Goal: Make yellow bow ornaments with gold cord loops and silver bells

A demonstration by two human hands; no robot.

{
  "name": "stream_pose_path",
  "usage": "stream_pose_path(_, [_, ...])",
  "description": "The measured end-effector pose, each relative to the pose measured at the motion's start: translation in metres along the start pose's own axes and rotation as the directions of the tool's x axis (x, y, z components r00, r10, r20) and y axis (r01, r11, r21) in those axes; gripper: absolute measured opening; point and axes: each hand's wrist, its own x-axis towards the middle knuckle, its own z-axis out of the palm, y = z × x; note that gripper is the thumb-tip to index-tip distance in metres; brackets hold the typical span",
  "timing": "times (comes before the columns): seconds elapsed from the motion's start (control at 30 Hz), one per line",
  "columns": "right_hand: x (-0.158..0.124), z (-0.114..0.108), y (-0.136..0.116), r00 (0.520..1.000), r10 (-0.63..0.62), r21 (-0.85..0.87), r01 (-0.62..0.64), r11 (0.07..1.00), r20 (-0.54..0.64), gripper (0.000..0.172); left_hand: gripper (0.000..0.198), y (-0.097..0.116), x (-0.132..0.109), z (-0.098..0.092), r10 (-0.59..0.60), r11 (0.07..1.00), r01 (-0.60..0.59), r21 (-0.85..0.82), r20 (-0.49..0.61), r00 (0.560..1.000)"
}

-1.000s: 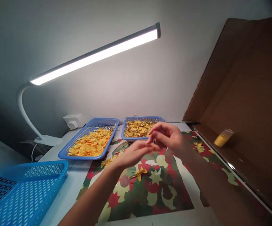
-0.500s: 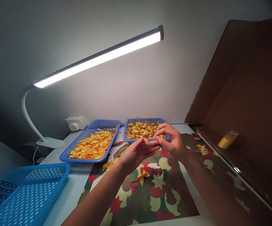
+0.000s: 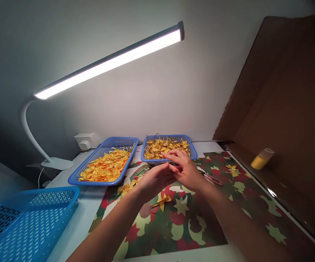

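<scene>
I watch the left hand (image 3: pixel 156 179) seemingly pinching a fine thread (image 3: pixel 166 177) above the patterned sheet (image 3: pixel 211 233), the right hand (image 3: pixel 186 171) curled close, its grip unclear, and I'd keep that thread lightly taut to avoid tangles.

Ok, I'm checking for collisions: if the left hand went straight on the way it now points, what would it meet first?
Most likely the right hand, whose fingers are right by the fingertips of the left hand. Beyond seems to be the blue basket behind both, though depth is unclear.
</scene>
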Motion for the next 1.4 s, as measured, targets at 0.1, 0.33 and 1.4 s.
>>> stream_pose_path(0.1, [0.001, -0.005, 0.000, 0.996, -0.005, 0.032, 0.002, 0.999, 0.090, 0.025, 0.026, 0.000, -0.001, -0.002, -0.056, 0.998, 0.055, 0.032, 0.024, 0.998])
stream_pose_path(0.33, [0.002, -0.043, -0.007, 0.996, 0.001, 0.082, -0.008, 0.997, 0.088, 0.011, 0.027, 0.019, -0.009, -0.011, -0.156, 0.988, 0.153, 0.034, 0.082, 0.984])
stream_pose_path(1.4, [-0.010, -0.149, 0.024, 0.510, 0.337, 0.298, -0.159, 0.941, -0.792, 0.019, 0.026, 0.037, -0.026, -0.025, -0.083, 0.474, -0.009, 0.881, 0.054, 0.995])
